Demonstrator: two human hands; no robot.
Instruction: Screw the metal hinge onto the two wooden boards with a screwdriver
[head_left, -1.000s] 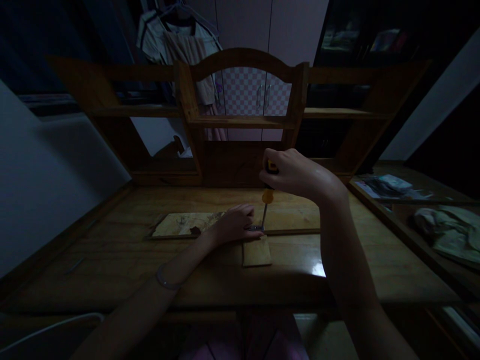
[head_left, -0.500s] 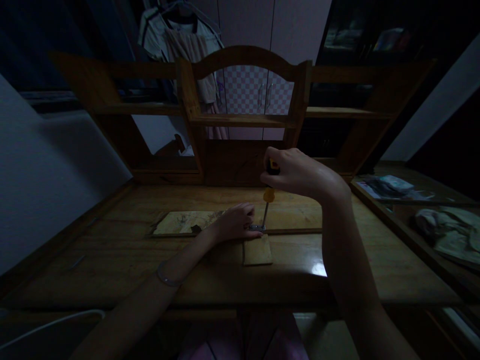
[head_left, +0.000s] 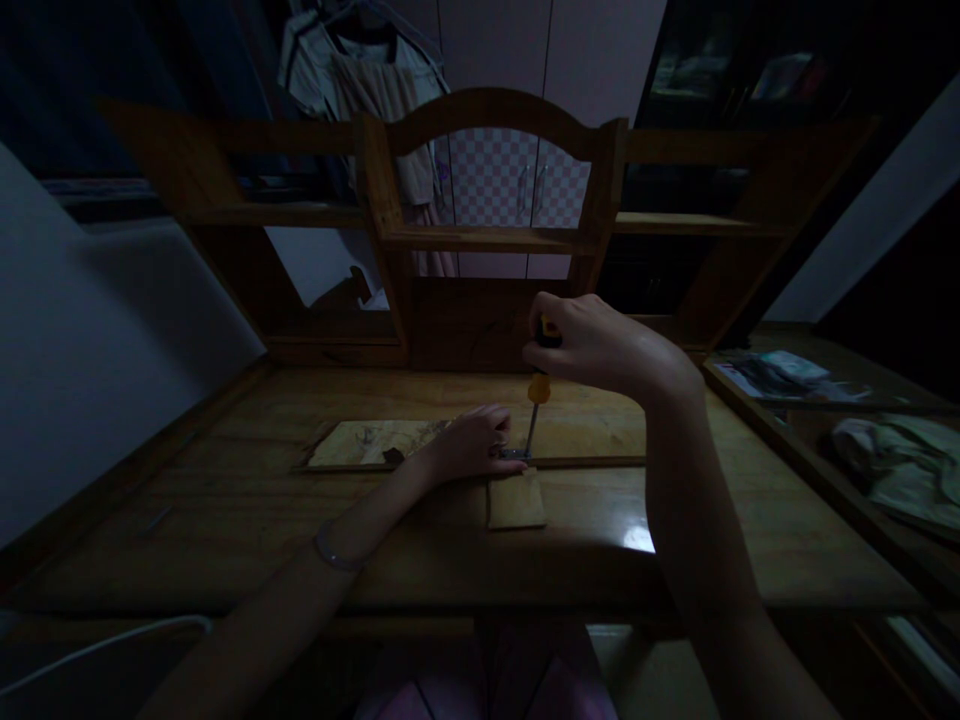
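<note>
My right hand (head_left: 577, 340) is closed round the yellow and black handle of a screwdriver (head_left: 538, 388). Its shaft points down, and the tip meets the right end of a small metal piece (head_left: 514, 454). With fingers closed, my left hand (head_left: 476, 442) grips that metal piece at its left end, over the front edge of a long wooden board (head_left: 585, 437). The board lies flat on the desk, its left part stained and peeling. A small square wooden piece (head_left: 517, 500) lies just in front of the board, below my left fingertips.
A wooden shelf unit (head_left: 487, 240) rises at the back of the desk (head_left: 300, 540). Cloth (head_left: 915, 465) and plastic-wrapped items (head_left: 795, 370) lie at the right. A white cable (head_left: 150, 630) runs at the lower left. Clothes (head_left: 375, 90) hang behind the shelves.
</note>
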